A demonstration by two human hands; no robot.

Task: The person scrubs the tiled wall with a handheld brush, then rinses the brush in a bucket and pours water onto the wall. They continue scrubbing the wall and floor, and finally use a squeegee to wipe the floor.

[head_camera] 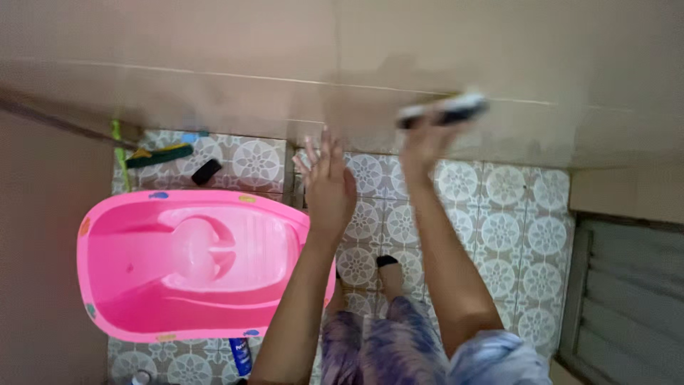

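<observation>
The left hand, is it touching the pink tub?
Apart. In the head view the left hand is raised, open, with patterned floor tiles behind its fingers; the pink tub sits below.

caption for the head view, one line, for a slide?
Right hand presses a scrub brush against the beige wall tile; left hand open, above a pink baby tub on patterned floor.

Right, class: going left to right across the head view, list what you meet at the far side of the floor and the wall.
Green brush → black object → left hand → right hand holding a scrubber against the wall.
</observation>
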